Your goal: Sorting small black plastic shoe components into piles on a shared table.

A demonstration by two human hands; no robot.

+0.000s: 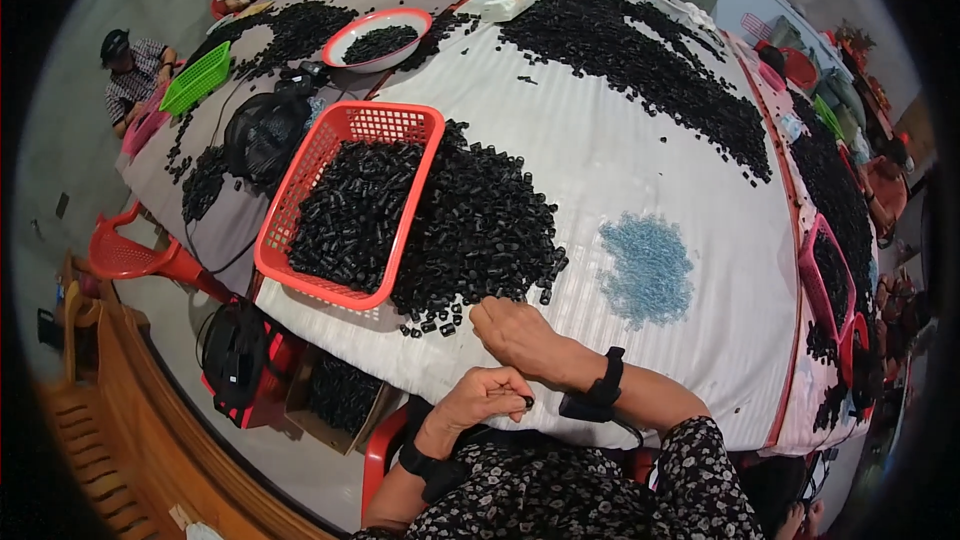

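My left hand (482, 401) is closed near the table's front edge, pinching a small black cap-like piece (527, 403) between thumb and fingers. Just beyond it, my right hand (518, 334) is at the near edge of a heap of small black cylindrical pieces (490, 225). Its fingers curl downward, and whatever they hold is hidden beneath the hand. Left of the heap stands a red plastic basket (432, 155) with more black pieces inside. A patch of small clear-bluish pieces (647, 270) lies on the white cloth to the right.
A larger spread of black pieces (640, 60) covers the table's far side. A black fan (266, 135) and a red-rimmed basin (345, 18) stand beyond the basket. A red stool (150, 250) is at the left. Several people sit around the table. A cardboard box (300, 405) sits below its edge.
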